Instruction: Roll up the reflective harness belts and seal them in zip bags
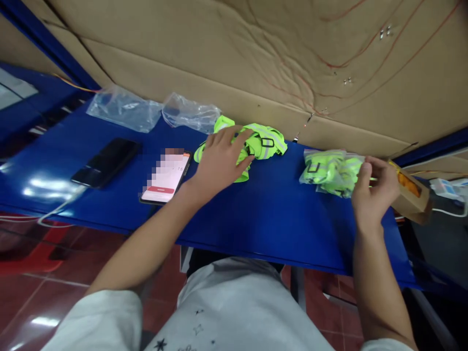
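Two bundles of neon-yellow reflective straps [269,142] with grey stripes and black buckles lie in the middle of the blue table, near its cardboard back panel. My left hand [221,158] rests over the left bundle, fingers spread and partly covering it. At the right are neon straps packed in clear plastic bags [325,170], overlapping one another. My right hand [376,187] pinches the right edge of these bags between thumb and fingers. Just left of my left forearm lies a phone with a lit screen [166,175], part of it pixelated.
Two clear plastic bags [124,109] lie along the table's back left. A black phone [106,163] with a white cable sits at the left. Beyond my right hand stands a brown cardboard box [411,192] with orange contents. Thin red wires run across the cardboard panel [219,53].
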Demonstrator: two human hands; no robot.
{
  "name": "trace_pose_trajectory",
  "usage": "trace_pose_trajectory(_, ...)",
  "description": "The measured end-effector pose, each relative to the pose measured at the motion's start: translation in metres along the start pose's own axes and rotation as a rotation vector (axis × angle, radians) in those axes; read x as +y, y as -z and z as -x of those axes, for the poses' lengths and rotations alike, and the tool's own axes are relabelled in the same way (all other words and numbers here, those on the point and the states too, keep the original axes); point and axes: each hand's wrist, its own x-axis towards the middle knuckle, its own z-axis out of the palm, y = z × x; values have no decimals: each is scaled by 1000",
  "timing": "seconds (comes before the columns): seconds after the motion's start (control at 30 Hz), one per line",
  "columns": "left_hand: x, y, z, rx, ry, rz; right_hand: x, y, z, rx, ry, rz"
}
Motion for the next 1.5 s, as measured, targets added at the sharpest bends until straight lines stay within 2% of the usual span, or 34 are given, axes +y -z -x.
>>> trace_pose_trajectory(0.03, -6, 3, -1, -70, 39, -103, -8, -4, 9, -40, 154, 139)
trace_pose_trajectory(0.07, -11, 5, -2, -154, 84, -186, -17, -12, 19, -131, 240, 167)
trace_pose_trajectory(0.17, -23, 3, 0, -390, 157, -306, -30, -44, 47, -613, 463, 204)
trace_pose_trajectory(0.2, -27, 4, 0, -428, 148, -303, -29, -54, 52, -721, 511, 245)
trace_pose_trajectory(0.23, -31, 6, 1, -438, 127, -286, -25, -61, 55, -770, 524, 272)
trace_pose_trajectory(0.27, -36, 10, 1, -428, 99, -263, -19, -67, 55, -771, 505, 287)
trace_pose_trajectory(0.37, -51, 29, 0, -403, 21, -242, 1, -71, 52, -629, 363, 275)
trace_pose_trajectory(0.47, -62, 42, -8, -522, -22, -320, 10, -69, 55, -572, 336, 300)
trace_pose_trajectory(0.6, -66, 32, -26, -703, -11, -317, 6, -73, 65, -618, 413, 301)
trace_pose_trajectory(0.67, -68, 22, -32, -706, -4, -241, 5, -76, 67, -621, 440, 272)
trace_pose_trajectory(0.73, -70, 14, -32, -656, -24, -124, 3, -75, 67, -607, 466, 222)
trace_pose_trajectory(0.87, -64, 7, -9, -502, -124, 123, -20, -73, 72, -566, 547, 107)
trace_pose_trajectory(1.03, -32, 16, 38, -400, -167, 400, -58, -84, 89, -638, 648, 114)
trace_pose_trajectory(1.1, -22, 19, 57, -370, -130, 499, -59, -89, 92, -652, 642, 161)
trace_pose_trajectory(1.2, -18, 19, 81, -276, 20, 616, -48, -89, 89, -634, 563, 201)
trace_pose_trajectory(1.3, -14, 16, 98, -165, 159, 603, -37, -86, 84, -593, 493, 213)
trace_pose_trajectory(1.37, -10, 17, 104, -172, 145, 511, -35, -84, 82, -582, 481, 225)
trace_pose_trajectory(1.5, 1, 25, 111, -344, 24, 361, -37, -85, 83, -570, 490, 261)
